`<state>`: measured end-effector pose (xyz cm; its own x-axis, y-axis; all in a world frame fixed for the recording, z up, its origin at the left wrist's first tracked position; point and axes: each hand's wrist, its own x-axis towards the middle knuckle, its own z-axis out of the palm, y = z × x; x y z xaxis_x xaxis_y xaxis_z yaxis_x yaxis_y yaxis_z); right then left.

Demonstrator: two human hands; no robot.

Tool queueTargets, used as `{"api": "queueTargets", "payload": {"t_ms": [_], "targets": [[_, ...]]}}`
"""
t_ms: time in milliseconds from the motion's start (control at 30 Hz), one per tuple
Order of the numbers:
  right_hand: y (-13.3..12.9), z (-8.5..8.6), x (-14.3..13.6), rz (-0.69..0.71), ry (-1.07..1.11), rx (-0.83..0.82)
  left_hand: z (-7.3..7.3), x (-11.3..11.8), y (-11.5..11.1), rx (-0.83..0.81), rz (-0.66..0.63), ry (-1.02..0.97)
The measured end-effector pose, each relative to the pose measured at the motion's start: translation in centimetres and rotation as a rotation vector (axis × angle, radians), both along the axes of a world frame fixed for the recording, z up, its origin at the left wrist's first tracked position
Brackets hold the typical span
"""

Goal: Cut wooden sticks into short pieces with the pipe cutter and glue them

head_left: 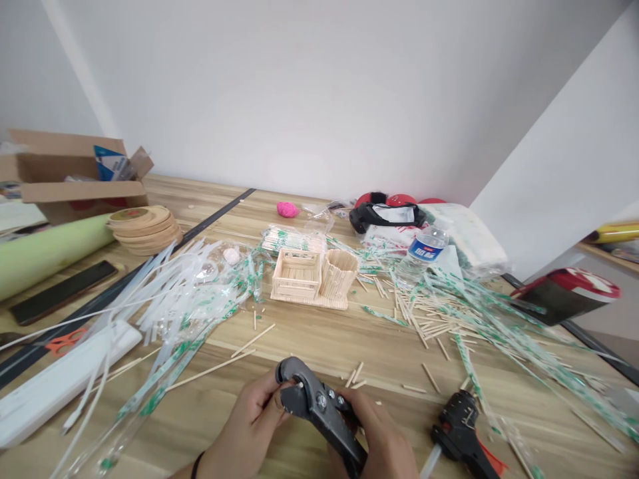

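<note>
"One wood-grain table (309,339) carries the whole scene. What stands finished on it?"

"A stick-built organizer (308,301), upright at mid-table beyond the hands: a railed square box beside a round holder, both on one base. As far as seen, its walls are up; whether anything is lacking cannot be told."

"And the hands?"

"Between them, a black cutter (319,406). The right hand (384,436) has its fingers closed around the handles; the left hand (257,422), fingers bent in a pinch, is at the cutting end, seemingly on a small pale stick end."

"What lies unused?"

"A glue gun (462,426) rests near the right hand, held by nobody. Loose sticks (434,326) lie scattered, unattached, right of the organizer; smallest, a few short pieces (357,374) lie just beyond the cutter."
</note>
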<state>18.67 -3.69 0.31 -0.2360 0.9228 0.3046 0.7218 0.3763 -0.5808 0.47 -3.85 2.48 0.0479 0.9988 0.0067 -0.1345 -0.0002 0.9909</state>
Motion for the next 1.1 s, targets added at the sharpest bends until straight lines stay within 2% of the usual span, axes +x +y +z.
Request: {"api": "queueTargets", "payload": {"t_ms": [467,700,1100], "targets": [[-0.07,-0.37,-0.22,-0.004,0.037,0.041,0.6,0.0,0.19,-0.015,-0.017,-0.058],[-0.05,-0.05,-0.09,-0.003,-0.006,0.037,0.49,-0.04,0.1,0.004,-0.012,0.001],[0.02,0.44,0.14,-0.026,-0.113,0.063,0.27,0.15,0.17,-0.017,-0.018,-0.03]]}}
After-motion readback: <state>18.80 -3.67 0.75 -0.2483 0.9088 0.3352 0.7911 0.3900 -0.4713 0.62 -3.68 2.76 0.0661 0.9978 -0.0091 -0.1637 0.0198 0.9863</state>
